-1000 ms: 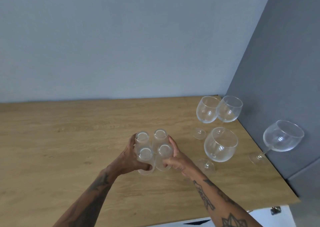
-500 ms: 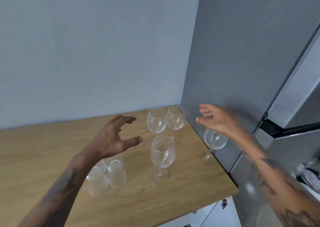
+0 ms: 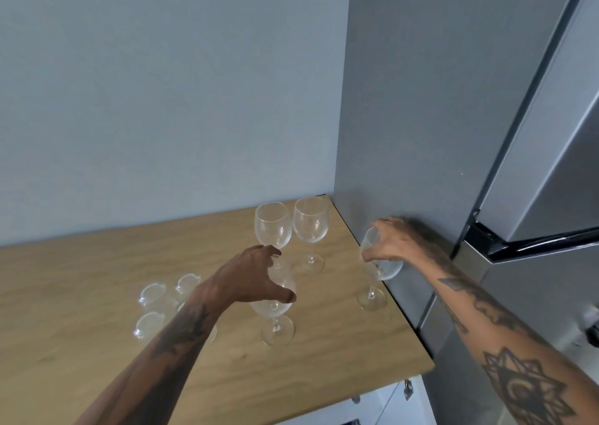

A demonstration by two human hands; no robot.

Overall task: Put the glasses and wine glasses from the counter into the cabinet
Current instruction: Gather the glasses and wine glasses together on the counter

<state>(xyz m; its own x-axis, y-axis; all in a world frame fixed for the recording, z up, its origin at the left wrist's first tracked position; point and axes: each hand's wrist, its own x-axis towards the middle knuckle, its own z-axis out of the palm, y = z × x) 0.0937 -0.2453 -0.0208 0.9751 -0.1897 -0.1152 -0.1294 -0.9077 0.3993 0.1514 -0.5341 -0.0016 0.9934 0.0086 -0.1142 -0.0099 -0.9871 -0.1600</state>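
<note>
Hands work at the right end of the wooden counter [image 3: 97,295], each over a wine glass. The right hand [image 3: 390,243] has its fingers curled around the bowl of the wine glass by the grey panel [image 3: 377,269], whose foot sits at the counter's right edge; the grip looks closed, though the thumb is hidden behind the glass. The left hand [image 3: 249,279] arches over the near wine glass [image 3: 275,308], fingers spread and thumb just at the bowl, seemingly not yet clamped. Two more wine glasses [image 3: 291,227] stand touching at the far corner, and four small tumblers [image 3: 155,308] cluster to the left, partly covered by the left forearm. To lift well, each hand should probably close gently on its bowl and rise straight up, clear of the far pair. No cabinet interior is visible, and clear glass makes rims hard to trace.
</note>
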